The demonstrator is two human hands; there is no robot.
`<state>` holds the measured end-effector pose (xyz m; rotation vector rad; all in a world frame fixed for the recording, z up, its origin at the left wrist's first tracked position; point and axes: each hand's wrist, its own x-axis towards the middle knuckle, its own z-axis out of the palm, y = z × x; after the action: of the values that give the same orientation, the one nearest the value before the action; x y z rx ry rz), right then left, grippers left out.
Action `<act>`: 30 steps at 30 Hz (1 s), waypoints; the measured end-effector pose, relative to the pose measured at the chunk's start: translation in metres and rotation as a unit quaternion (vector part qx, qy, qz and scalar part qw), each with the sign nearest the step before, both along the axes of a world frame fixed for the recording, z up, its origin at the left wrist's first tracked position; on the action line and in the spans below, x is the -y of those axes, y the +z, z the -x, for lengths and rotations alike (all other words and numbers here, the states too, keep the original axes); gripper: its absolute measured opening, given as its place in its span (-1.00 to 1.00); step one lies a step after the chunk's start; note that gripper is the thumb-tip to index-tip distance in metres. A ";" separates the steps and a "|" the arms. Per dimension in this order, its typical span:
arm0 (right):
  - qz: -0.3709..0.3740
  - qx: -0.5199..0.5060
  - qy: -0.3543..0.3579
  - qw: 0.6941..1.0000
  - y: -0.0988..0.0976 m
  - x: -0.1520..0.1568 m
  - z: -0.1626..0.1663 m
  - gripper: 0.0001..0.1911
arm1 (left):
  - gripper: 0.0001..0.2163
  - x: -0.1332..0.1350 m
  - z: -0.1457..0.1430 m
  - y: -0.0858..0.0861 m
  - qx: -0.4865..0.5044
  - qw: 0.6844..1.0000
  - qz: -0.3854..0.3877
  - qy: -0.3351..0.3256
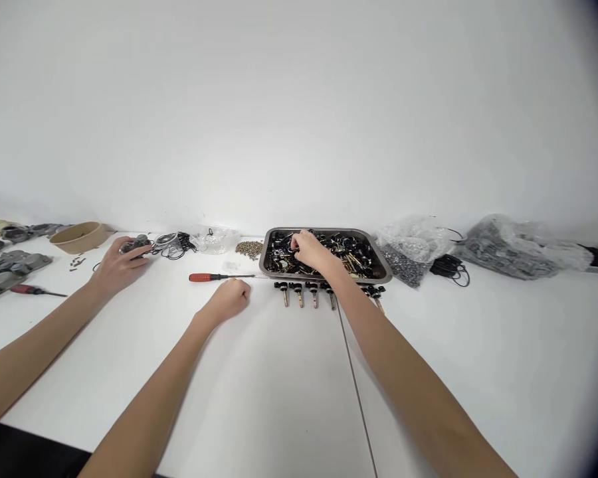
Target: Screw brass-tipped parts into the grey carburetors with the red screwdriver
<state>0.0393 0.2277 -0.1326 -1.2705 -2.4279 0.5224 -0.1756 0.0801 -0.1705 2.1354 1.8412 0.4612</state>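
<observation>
My left hand (228, 300) rests on the white table as a closed fist, just below a red-handled screwdriver (202, 277). No part sticks out of it. My right hand (309, 251) reaches into a metal tray (323, 277) heaped with black parts on brass stems. Its fingers are pinched together among these parts; what they grip is too small to make out. Along the tray's near edge lies a row of several similar black-and-brass parts (299, 292), some of them behind my right forearm. A pile of small brass screws (249, 249) lies left of the tray.
At left, another person's hand (119, 269) holds a grey part near a tan bowl (82, 239). Grey housings (22, 259) and a second screwdriver (30, 290) lie farther left. Plastic bags of small parts (406, 255) and grey pieces (503, 249) sit right of the tray, with black cords (448, 267) between.
</observation>
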 end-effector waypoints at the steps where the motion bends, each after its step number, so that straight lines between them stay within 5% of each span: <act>1: -0.008 0.006 -0.003 1.000 0.001 0.000 0.000 -0.76 | -0.83 0.000 0.000 0.000 -0.003 1.000 0.000 0.000; 22: -0.104 0.102 0.002 0.989 -0.005 -0.003 0.003 -0.91 | -0.88 0.003 0.001 -0.002 -0.017 0.999 -0.017 0.039; 27: -0.091 0.051 0.020 0.994 0.004 -0.002 -0.005 -0.91 | -0.65 0.002 -0.001 0.000 -0.035 0.999 0.006 0.024; 30: -0.062 0.011 0.035 0.997 0.012 -0.002 -0.011 -0.87 | -0.86 0.002 -0.003 0.002 -0.046 0.999 0.017 0.017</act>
<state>0.0501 0.2299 -0.1201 -1.1506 -2.4886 0.3719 -0.1727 0.0781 -0.1682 2.1394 1.9231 0.3400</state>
